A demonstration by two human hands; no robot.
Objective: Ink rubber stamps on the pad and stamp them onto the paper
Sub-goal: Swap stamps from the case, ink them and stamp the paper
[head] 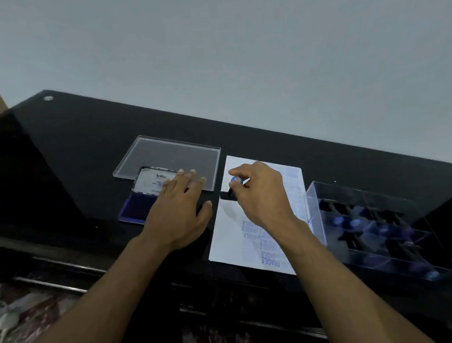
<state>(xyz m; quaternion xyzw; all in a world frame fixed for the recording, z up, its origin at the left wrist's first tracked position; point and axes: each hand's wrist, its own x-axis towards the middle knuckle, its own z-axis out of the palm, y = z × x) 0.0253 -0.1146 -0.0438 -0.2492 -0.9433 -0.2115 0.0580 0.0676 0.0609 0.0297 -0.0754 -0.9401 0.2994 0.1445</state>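
On the paper point(233, 241), right hand point(262, 195) grips stamp point(233, 188); left hand point(178, 210) flat, fingers straight.

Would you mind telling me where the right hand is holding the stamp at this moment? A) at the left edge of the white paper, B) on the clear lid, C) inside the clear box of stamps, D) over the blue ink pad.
A: the right hand grips the stamp with its base at the left edge of the paper, apart from the ink pad to the left.
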